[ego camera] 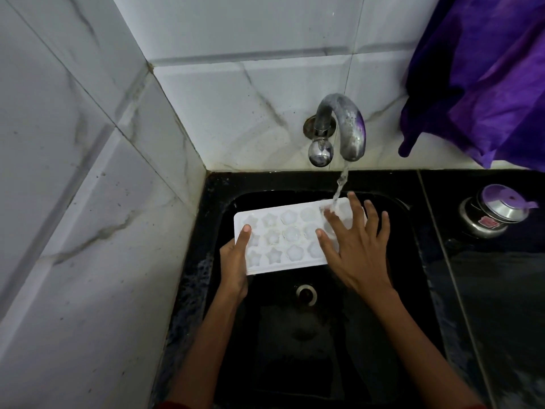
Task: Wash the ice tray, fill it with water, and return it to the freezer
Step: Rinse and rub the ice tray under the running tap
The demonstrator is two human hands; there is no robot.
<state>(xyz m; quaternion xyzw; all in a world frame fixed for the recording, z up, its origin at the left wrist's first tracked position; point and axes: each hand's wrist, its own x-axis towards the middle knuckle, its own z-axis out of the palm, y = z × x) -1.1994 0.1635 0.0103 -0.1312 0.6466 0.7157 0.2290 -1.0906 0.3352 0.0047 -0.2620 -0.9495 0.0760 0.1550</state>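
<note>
Below the tap [345, 125], over the basin of the black sink [265, 181], the white ice tray [283, 237] is held clear of the sink floor with its moulded cells facing up. Its long axis runs crosswise under the tap, one short end out to the tap's left and the other almost directly beneath the spout. The stream of water [340, 184] falls from the spout onto the far corner of that nearer end. The left hand [236, 261] grips the short end farthest from the tap, with the thumb laid on the top face beside the first column of cells and the fingers tucked out of sight underneath, so it carries the tray. The right hand [356, 249] lies on the end under the tap, fingers straight and spread apart, flat on the cells with the water running between them; it pinches nothing. It is the hand nearer the tap. This looks like the washing step: only the cells closest to the spout are in the water, and the star and round cells toward the left hand sit outside it. To rinse them, the tray would probably have to slide along its long axis toward the tap's right, led by the gripping left hand. The drain [306, 293] shows in the basin nearer the person than the tray. To the tap's right, a lidded steel vessel [495, 212] stands on the black table [486, 290], and purple cloth [486, 69] hangs above it.
</note>
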